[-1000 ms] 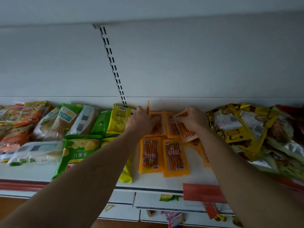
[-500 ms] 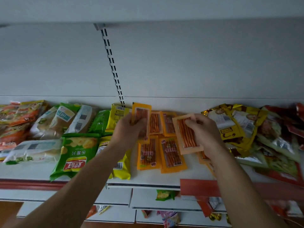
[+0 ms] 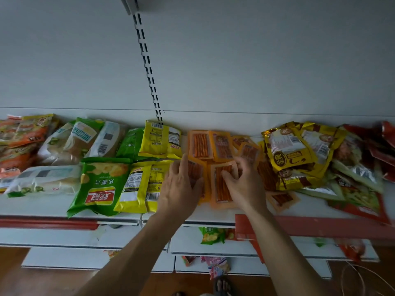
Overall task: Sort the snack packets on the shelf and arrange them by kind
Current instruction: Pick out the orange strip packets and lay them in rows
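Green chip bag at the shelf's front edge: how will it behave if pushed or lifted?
The green chip bag looks puffed, so probably light for its size, squashy, contents fragile. Its glossy film should slide easily on the smooth shelf. Its corner sits near the front edge, so a forward push might tip it off.

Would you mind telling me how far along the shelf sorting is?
Roughly midway. Done: the chip bags sit grouped on the left, and the gold packets are piled on the right. In hand: the left hand and right hand rest on the orange stick packets at centre. Left: one stray orange packet lies near the front of the shelf, and the red and green packets far right are jumbled.
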Demonstrator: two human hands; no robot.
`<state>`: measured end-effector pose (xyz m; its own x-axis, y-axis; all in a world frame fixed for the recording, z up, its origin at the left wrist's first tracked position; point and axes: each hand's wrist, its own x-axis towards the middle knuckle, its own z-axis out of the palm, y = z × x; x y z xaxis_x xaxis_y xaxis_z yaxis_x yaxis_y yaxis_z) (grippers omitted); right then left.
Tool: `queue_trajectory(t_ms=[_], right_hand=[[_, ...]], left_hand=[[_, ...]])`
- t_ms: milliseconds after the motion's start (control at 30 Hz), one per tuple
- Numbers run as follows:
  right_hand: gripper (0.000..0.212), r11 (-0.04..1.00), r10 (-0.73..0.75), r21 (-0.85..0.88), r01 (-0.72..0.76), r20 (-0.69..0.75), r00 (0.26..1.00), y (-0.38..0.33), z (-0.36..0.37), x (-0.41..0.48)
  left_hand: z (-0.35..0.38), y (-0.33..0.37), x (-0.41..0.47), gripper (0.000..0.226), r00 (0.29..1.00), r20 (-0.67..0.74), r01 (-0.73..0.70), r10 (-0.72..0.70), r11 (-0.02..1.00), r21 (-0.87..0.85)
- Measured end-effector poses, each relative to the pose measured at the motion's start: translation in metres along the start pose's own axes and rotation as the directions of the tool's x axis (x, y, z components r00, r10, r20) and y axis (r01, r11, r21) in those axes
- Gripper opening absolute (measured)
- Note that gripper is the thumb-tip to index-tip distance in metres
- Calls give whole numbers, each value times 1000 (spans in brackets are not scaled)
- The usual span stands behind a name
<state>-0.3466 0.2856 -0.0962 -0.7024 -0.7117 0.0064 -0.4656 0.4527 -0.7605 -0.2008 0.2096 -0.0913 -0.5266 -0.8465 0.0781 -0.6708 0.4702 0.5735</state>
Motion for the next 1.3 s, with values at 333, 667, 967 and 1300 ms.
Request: queue_trajectory(t_ms=[333,667,967,1300], right_hand=[[24,862,-406,-363,353,-79,910,5,14,-17],[23,830,-426,-398,390,-2,905,4,13,-7],[52,782,-378,-463,418,181,908,-6,13,22],[55,771,-284,-501,393,281,917,-4,29,41]], left_hand=[[19,0,-21,62,987,156,-29,28,1000,6],[12,-3,-20,66,976,201,-113,89,988,108],[5,-4,40,55,954,153,-289,258,928,236],[22,-9,53,53,963,142,-264,231,921,288]])
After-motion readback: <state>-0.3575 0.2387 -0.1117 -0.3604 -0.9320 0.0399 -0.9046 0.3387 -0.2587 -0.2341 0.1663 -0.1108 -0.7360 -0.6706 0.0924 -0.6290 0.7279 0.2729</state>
